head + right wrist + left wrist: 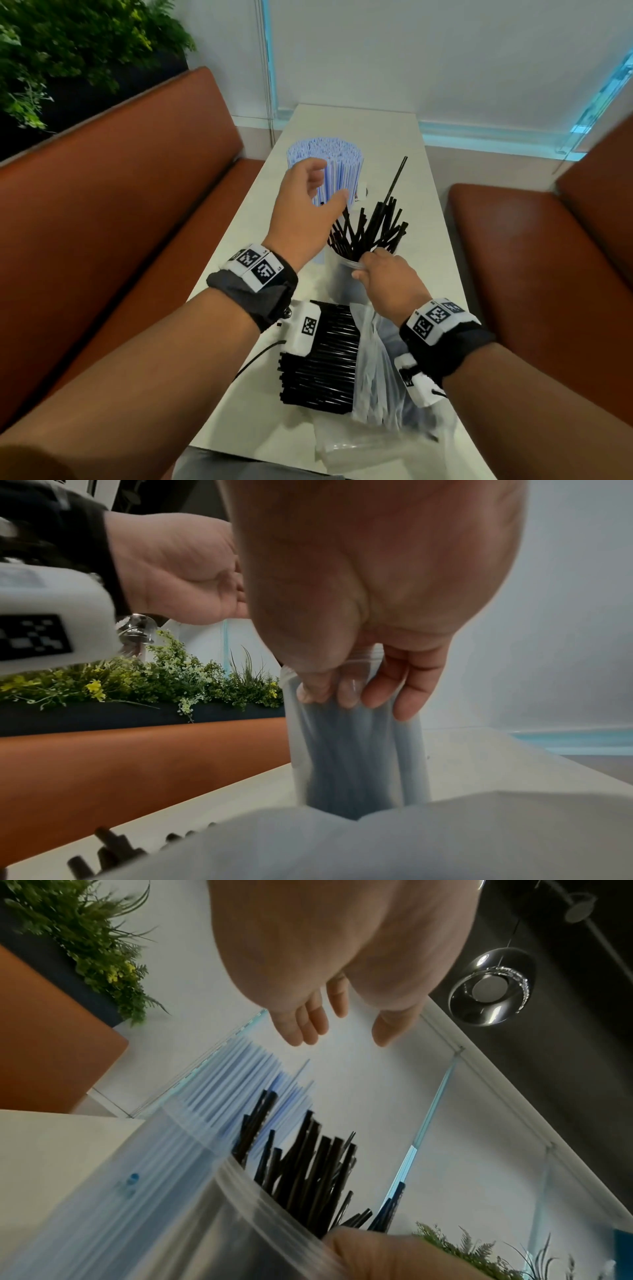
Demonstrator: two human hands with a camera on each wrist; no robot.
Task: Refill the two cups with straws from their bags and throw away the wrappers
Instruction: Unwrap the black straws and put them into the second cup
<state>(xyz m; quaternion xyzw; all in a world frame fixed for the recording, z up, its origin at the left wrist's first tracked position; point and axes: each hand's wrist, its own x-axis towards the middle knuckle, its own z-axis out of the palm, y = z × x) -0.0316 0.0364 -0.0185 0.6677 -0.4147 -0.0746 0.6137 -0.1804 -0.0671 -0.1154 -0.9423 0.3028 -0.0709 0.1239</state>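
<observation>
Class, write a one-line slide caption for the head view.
Right hand grips the cup of black straws; left hand hovers open above it.

R hand [359, 631] on clear cup [356, 750]

1. the bench [404, 161] is narrow, between two orange seats [137, 192], so side room for the hands is small.
2. the cup of black straws [346, 274] stands in the middle; its straws fan upward and block a low pass.
3. the right hand [387, 277] grips this cup rim; the left hand [308, 209] hovers open above.
4. the blue-white straws [329, 164] stand just behind.
5. the near end holds a black straw bundle [322, 359] and a plastic bag [380, 377].
6. the far end is bare.
</observation>
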